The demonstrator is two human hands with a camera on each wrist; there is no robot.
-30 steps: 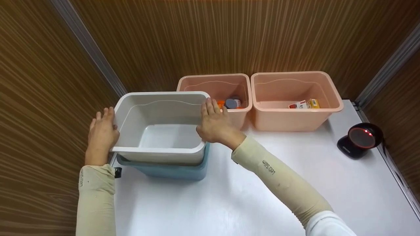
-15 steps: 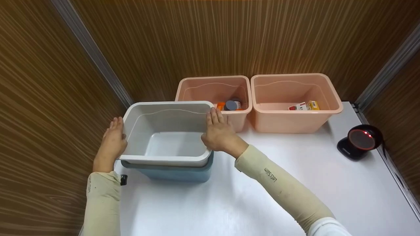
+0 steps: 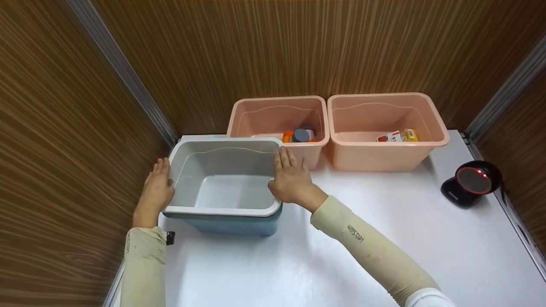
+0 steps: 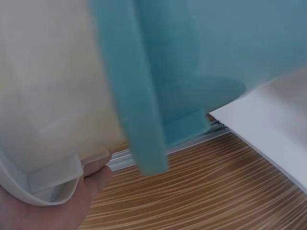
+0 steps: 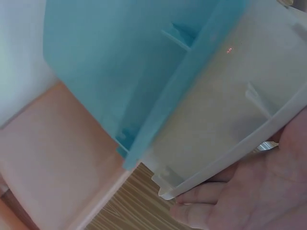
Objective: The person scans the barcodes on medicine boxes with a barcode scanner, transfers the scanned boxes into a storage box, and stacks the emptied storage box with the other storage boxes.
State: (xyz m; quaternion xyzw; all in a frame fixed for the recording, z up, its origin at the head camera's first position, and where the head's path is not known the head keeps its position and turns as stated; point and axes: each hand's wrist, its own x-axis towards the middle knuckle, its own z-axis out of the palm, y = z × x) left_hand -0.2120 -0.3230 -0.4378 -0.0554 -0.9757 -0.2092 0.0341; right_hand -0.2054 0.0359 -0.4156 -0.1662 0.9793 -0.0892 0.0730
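A light grey plastic bin [image 3: 222, 210] sits partly down inside a teal-blue bin [image 3: 236, 226] at the left of the white table. My left hand [image 3: 155, 187] lies along the left rim, its fingers stretched forward. On the opposite rim, my right hand [image 3: 294, 181] presses with straight fingers. Both wrist views show a strip of the grey wall [image 4: 48, 86] between the two rims. In the right wrist view the palm and fingers [image 5: 196, 194] touch the outside of the grey rim. No item shows inside the grey bin.
Behind stand two pink bins: the middle one [image 3: 277, 98] holds orange and grey-capped bottles [image 3: 300, 135], the right one [image 3: 379, 145] small boxes [image 3: 399, 135]. A black scanner [image 3: 471, 181] stands at the right. Wood-grain walls [image 3: 273, 47] enclose the table.
Both hands have moved the grey bin right and toward me in the view, lower into the blue bin. Less blue shows below its rim. The blue bin appears shifted slightly right.
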